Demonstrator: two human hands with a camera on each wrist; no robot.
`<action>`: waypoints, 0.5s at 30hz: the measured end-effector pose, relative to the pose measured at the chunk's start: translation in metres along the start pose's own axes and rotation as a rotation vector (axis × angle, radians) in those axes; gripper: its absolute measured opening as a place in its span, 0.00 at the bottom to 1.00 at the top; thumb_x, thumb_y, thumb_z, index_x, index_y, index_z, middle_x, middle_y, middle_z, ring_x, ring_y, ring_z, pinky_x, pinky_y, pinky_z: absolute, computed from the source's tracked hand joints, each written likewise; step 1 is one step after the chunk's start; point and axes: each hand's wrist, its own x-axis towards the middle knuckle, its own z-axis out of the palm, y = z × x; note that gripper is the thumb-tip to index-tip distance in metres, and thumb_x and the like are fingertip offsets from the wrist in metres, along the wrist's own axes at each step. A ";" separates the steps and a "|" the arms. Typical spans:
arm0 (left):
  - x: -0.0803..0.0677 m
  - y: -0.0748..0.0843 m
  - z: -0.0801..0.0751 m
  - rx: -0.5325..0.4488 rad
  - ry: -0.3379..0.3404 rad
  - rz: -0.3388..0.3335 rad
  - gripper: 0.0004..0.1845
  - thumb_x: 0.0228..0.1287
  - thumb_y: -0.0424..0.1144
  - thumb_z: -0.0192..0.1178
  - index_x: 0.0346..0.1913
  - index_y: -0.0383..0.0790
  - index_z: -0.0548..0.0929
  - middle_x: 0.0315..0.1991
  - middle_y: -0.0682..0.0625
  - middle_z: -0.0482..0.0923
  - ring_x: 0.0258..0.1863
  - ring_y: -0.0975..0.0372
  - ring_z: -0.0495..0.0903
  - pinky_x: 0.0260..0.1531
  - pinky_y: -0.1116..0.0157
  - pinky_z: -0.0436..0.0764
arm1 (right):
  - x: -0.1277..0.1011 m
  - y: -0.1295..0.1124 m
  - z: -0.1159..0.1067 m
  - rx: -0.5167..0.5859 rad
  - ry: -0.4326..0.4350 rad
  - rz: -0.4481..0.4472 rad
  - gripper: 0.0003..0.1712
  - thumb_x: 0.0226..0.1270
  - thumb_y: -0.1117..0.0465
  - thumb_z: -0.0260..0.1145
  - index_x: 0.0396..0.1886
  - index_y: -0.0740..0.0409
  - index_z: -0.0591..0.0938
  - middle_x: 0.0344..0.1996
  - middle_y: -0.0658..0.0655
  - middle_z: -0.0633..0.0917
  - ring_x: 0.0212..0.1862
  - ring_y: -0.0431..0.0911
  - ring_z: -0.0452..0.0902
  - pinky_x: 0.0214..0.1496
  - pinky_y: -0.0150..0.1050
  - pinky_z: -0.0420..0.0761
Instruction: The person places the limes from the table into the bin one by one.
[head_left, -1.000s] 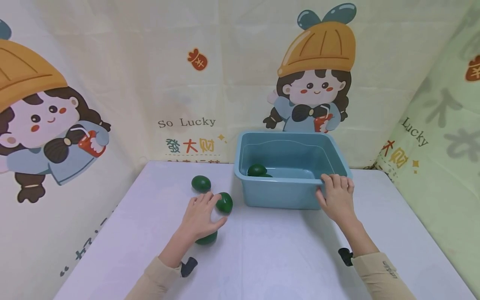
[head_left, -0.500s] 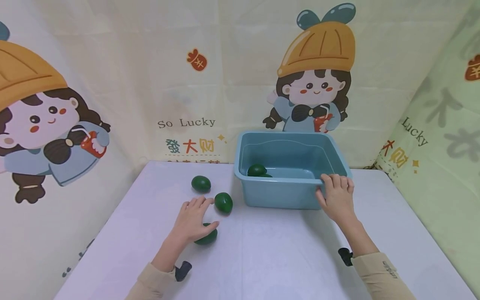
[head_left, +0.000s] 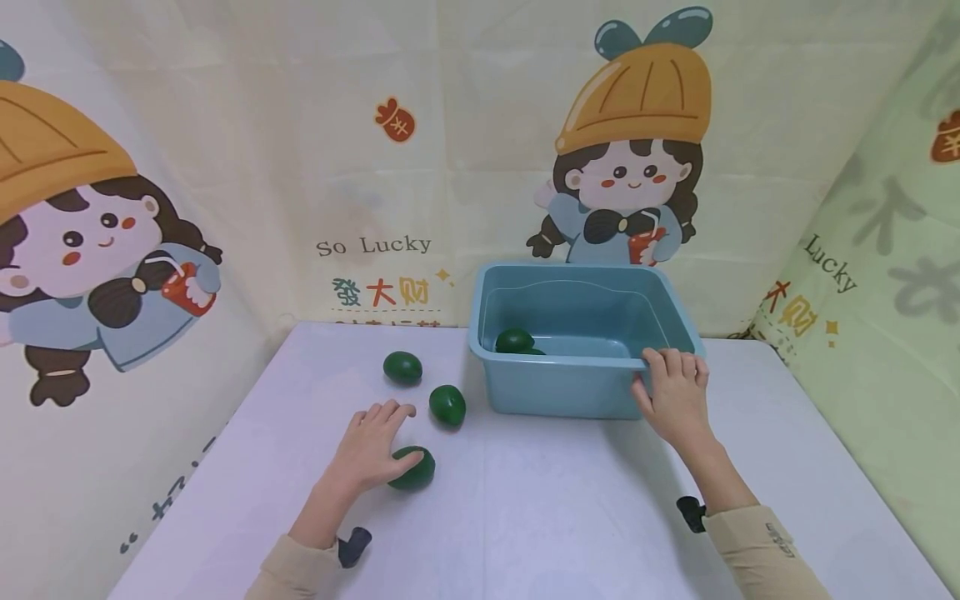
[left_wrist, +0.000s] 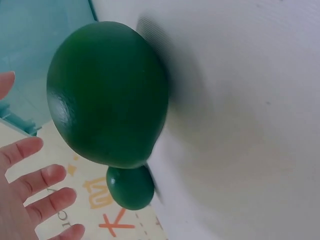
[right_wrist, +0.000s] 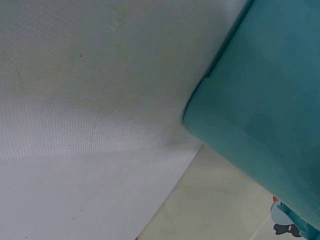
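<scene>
Three dark green egg-shaped fruits lie on the white table (head_left: 525,517): a far one (head_left: 402,367), a middle one (head_left: 447,406) and a near one (head_left: 416,469). My left hand (head_left: 375,442) lies with spread, straight fingers (left_wrist: 30,192) just left of the near fruit (left_wrist: 110,95), the thumb against its top. Another green fruit (head_left: 514,340) lies inside the blue plastic bin (head_left: 570,392). My right hand (head_left: 675,392) grips the bin's near right corner, fingers curled over the rim. The right wrist view shows only the bin's wall (right_wrist: 265,100) and the table.
A cartoon-printed curtain (head_left: 375,167) hangs close behind the table and along both sides. The table's left edge (head_left: 187,492) runs close to my left forearm. Bare tabletop lies in front of the bin.
My left hand has drawn back toward me and to the left, off the middle fruit, uncovering more of the near one. The right hand and the bin have stayed still.
</scene>
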 end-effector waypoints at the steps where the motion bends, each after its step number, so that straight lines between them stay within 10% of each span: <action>1: -0.001 -0.001 0.001 0.000 0.000 0.006 0.30 0.47 0.56 0.61 0.53 0.45 0.72 0.46 0.50 0.71 0.46 0.55 0.69 0.47 0.51 0.66 | 0.000 0.000 0.000 -0.001 -0.001 0.001 0.22 0.57 0.55 0.47 0.47 0.65 0.67 0.40 0.64 0.65 0.42 0.60 0.55 0.50 0.58 0.48; 15: -0.009 -0.015 0.008 -0.002 -0.050 0.040 0.27 0.47 0.56 0.61 0.50 0.48 0.73 0.44 0.52 0.73 0.45 0.56 0.71 0.44 0.52 0.67 | 0.000 0.000 0.001 -0.006 0.014 -0.011 0.22 0.58 0.54 0.45 0.47 0.65 0.67 0.40 0.65 0.65 0.42 0.61 0.55 0.50 0.59 0.48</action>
